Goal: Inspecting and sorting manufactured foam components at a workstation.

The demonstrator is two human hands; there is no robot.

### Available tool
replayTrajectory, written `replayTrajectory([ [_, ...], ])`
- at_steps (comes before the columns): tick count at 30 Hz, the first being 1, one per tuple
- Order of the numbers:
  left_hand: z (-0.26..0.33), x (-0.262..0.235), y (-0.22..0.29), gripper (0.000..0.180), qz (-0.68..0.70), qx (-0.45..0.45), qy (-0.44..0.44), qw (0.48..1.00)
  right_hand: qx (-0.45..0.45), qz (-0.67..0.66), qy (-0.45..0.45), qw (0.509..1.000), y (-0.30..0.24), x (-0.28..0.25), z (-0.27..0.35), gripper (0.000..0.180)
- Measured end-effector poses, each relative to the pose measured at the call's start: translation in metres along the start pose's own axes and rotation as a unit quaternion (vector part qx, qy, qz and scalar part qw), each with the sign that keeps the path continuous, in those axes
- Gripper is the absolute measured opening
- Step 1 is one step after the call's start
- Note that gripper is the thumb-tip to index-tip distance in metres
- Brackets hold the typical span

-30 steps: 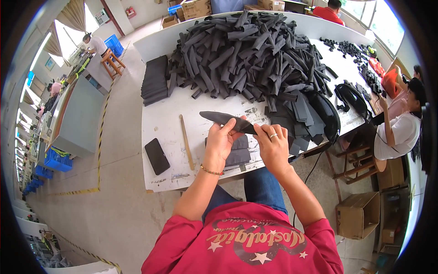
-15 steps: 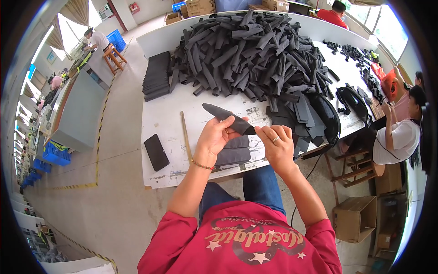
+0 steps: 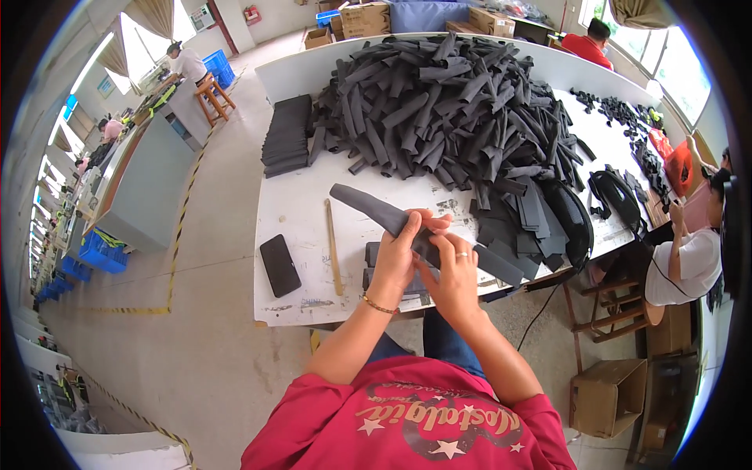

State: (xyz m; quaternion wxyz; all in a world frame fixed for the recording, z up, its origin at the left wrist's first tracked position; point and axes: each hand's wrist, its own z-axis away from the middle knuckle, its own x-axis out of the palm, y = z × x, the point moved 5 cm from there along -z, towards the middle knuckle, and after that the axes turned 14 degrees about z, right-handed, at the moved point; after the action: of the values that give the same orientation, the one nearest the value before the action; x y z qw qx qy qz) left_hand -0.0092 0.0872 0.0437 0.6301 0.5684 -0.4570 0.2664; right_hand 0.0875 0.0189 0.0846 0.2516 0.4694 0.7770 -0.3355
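A dark grey fabric sleeve (image 3: 366, 206) points up and to the left over the white table. Around its lower part my left hand (image 3: 397, 254) is closed, with the thumb on top. My right hand (image 3: 454, 278) meets it there, fingers bent against the sleeve. Past the right hand's knuckles a flat dark strip (image 3: 499, 265) sticks out to the right; whether it is part of the sleeve or a separate piece inside it, I cannot tell. Beneath my hands lie flat dark pieces (image 3: 371, 254), partly hidden.
A large heap of dark sleeves (image 3: 439, 102) covers the table's far side, with a neat stack (image 3: 286, 137) at its left. Flat dark panels (image 3: 536, 223) and a black curved case (image 3: 570, 223) lie right. A phone (image 3: 280, 265) and wooden stick (image 3: 334, 247) are left. A person (image 3: 685, 258) sits at right.
My right hand has moved left and in close to my left hand. A flat dark strip now shows beyond it. The sleeve looks straighter, and the view has shifted slightly.
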Motion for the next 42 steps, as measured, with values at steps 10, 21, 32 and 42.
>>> replayTrajectory([
  [10,0.008,-0.003,-0.011,0.028,0.054,0.038,0.018,0.998,-0.034,-0.051,-0.038,0.997,0.008,-0.002,-0.002,0.034],
  [21,0.014,-0.009,-0.030,0.030,0.082,0.007,0.013,0.996,-0.036,-0.108,-0.092,0.989,0.018,-0.005,0.003,0.024],
  [32,0.009,0.017,0.015,0.034,0.102,0.143,0.064,0.982,-0.109,-0.106,-0.046,0.987,0.033,-0.019,-0.010,0.016],
  [42,0.015,0.010,-0.010,0.032,0.127,0.138,0.071,0.980,-0.141,-0.123,-0.028,0.982,0.021,-0.012,-0.014,0.017],
])
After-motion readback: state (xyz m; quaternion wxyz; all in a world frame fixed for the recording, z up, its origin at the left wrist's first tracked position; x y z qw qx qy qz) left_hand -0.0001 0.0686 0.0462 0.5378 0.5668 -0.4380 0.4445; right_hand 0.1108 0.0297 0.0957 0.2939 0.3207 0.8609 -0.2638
